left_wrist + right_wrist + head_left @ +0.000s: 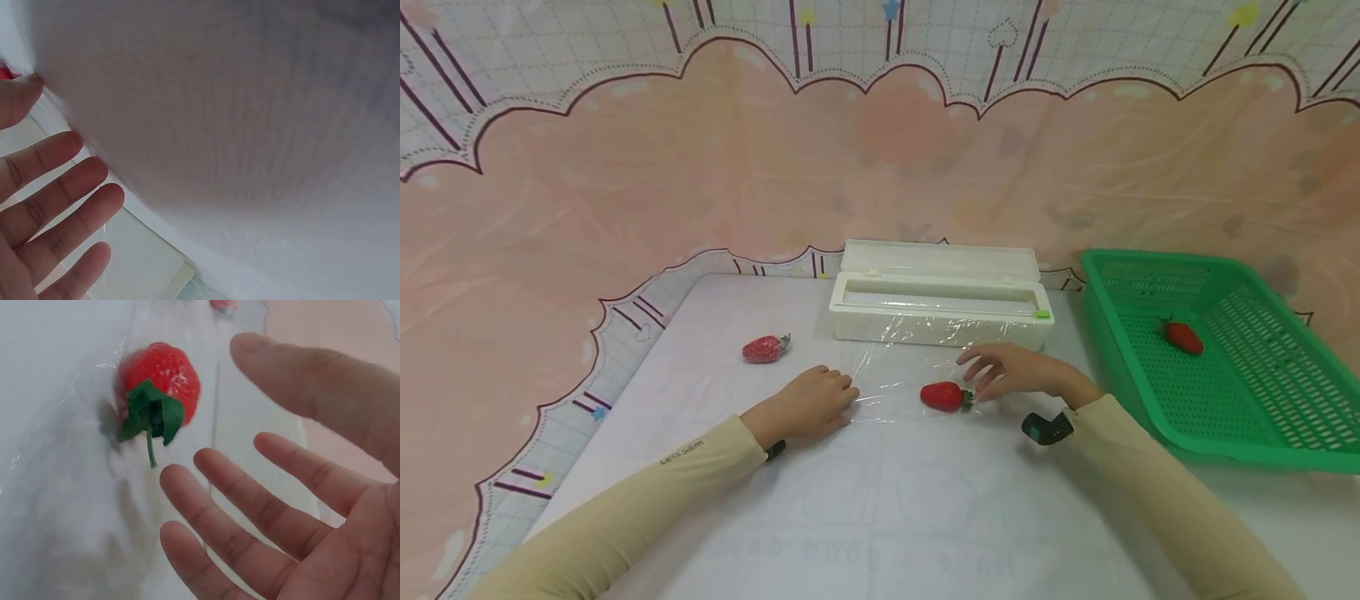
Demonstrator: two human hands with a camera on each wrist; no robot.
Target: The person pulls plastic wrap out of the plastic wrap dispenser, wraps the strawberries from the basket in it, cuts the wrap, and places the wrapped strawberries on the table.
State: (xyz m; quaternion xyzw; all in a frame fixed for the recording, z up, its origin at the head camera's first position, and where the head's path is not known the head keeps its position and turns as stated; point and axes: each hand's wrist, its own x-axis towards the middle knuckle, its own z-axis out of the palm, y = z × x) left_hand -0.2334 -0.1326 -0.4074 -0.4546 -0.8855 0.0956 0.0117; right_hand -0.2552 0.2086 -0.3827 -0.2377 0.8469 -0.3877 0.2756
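Observation:
A red strawberry [942, 396] with a green leafy cap lies on clear plastic wrap [887, 385] spread over the white table. The wrap runs from the front of a white wrap dispenser [936, 325], whose lid stands raised. At the wrap's left edge, my left hand [808, 404] rests with its fingertips down; its fingers look fairly straight in the left wrist view. My right hand [1018, 371] hovers just right of the strawberry's cap, fingers spread and relaxed. In the right wrist view, a gap separates those fingers from the strawberry [162, 378] and its stem.
Another strawberry [765, 349], seemingly covered in shiny film, lies at the table's left. A green plastic basket [1247, 452] stands on the right, with one strawberry [1183, 337] inside. Behind the dispenser hangs a patterned pink cloth [775, 167].

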